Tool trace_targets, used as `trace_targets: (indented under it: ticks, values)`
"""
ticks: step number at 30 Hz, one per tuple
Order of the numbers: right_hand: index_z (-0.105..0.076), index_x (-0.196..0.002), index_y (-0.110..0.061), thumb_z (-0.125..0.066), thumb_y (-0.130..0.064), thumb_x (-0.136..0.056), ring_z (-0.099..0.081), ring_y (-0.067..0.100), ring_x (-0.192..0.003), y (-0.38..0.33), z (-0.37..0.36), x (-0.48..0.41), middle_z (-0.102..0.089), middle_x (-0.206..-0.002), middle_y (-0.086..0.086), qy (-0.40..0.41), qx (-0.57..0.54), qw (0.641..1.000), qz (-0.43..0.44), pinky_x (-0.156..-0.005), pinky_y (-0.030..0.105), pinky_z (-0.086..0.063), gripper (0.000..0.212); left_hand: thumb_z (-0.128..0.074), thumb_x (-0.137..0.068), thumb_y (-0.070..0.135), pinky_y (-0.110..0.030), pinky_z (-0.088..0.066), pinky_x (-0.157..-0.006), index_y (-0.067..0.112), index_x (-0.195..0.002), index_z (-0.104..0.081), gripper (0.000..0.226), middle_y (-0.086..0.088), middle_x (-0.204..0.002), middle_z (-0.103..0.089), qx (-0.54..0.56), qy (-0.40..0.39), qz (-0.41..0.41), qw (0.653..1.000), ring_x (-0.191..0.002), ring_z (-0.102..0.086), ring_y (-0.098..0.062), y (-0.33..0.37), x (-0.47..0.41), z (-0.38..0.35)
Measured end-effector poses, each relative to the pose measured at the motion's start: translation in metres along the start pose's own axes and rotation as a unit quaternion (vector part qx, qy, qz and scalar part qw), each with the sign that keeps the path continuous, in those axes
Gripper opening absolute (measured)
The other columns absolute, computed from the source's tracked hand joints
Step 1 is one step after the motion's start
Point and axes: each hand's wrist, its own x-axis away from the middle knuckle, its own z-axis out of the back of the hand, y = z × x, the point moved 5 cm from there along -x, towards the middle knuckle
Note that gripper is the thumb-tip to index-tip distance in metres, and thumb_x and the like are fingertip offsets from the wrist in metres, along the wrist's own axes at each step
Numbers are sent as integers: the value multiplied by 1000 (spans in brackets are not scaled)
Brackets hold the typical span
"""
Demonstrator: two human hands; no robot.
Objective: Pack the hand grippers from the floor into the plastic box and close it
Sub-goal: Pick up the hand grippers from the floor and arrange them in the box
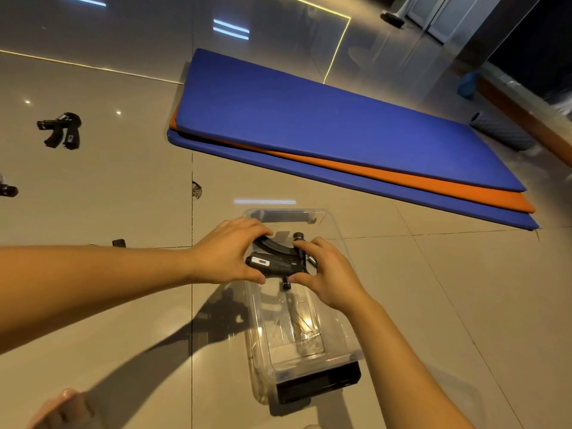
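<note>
black hand gripper (275, 261) | lies left-right, handles leftward | left hand (230, 252) and right hand (328, 274) grip it | above plastic box (288, 211)

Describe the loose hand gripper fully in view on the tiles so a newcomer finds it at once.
Start at the stacked blue and orange mats and look left across the glossy tiles. The black hand gripper lies alone there on bare floor. Unlike the held gripper over the plastic box or the cut-off gripper at the frame's left edge, it shows whole, both handles splayed.
</note>
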Motion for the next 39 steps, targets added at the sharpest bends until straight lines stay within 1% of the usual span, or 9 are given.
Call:
trace_targets:
  ticks: [2, 6, 11, 16, 24, 27, 29, 34, 39]
  values:
    - [-52, -144, -29, -80, -43, -81, -50, 9, -96, 20, 2, 6, -51, -109, -14, 5, 22, 999, -35, -80, 26, -40, 71, -77, -74, 62, -33, -41, -102, 25, -152, -34, 97, 3, -144, -47, 5, 39, 74, 996, -127, -46, -16, -11, 2, -5]
    - [-54, -143, -28, -81, -44, -79, -56, 17, -97, 48, -13, 12, -54, -108, -8, -47, 93, 990, -93, -80, 32, -47, 71, -74, -83, 53, -23, -44, -71, 21, -139, -48, 70, -4, -131, -61, 70, 2, 206, 976, -105, -57, -17, -37, -1, -32]
    - [-56, -138, -27, -85, -34, -76, -58, 23, -106, 56, -59, 4, -58, -115, -2, -112, 91, 985, -97, -87, 35, -49, 69, -72, -81, 61, -45, -51, -98, 26, -154, -30, 92, -2, -140, -57, 79, 1, 199, 977, -127, -52, -24, -42, -3, -46]
    - [-55, -123, -23, -89, -20, -70, -62, 22, -106, 75, -100, 1, -64, -116, -2, -134, 42, 975, -171, -88, 32, -50, 64, -72, -84, 56, -50, -46, -106, 33, -158, -22, 93, -1, -150, -50, 134, -36, 162, 977, -134, -47, -24, -47, -16, -41]
    - [-54, -119, -20, -89, -16, -69, -62, 25, -109, 103, -134, 9, -63, -118, -1, -120, 9, 960, -252, -93, 39, -53, 61, -73, -86, 51, -42, -31, -119, 41, -155, -12, 93, 1, -161, -35, 191, -69, 120, 972, -147, -33, -22, -41, -29, -47]
    - [-55, -118, -23, -87, -16, -69, -62, 24, -108, 107, -141, 11, -64, -115, -3, -107, 4, 962, -253, -92, 42, -53, 59, -73, -86, 50, -26, -24, -111, 52, -141, -7, 85, 8, -161, -32, 217, -73, 125, 965, -148, -29, -16, -44, -27, -49]
    - [-55, -117, -22, -87, -14, -68, -60, 25, -107, 106, -142, 11, -63, -114, -2, -103, 2, 961, -255, -92, 43, -53, 59, -72, -86, 51, -22, -23, -107, 53, -139, -7, 84, 10, -160, -33, 220, -76, 126, 964, -146, -29, -14, -46, -26, -49]
    - [-54, -116, -22, -86, -9, -66, -61, 26, -106, 111, -142, 11, -62, -113, 0, -98, -18, 956, -275, -92, 44, -53, 61, -70, -77, 62, -26, -21, -113, 32, -159, -15, 103, 5, -164, -28, 195, -89, 117, 970, -149, -25, -15, -46, -27, -46]
    - [-54, -119, -25, -90, -16, -63, -59, 23, -109, 110, -144, 13, -61, -115, -4, -92, -26, 957, -273, -93, 41, -52, 67, -71, -70, 69, -31, -20, -118, 33, -161, -9, 116, 7, -166, -21, 174, -113, 95, 974, -149, -20, -12, -48, -18, -43]
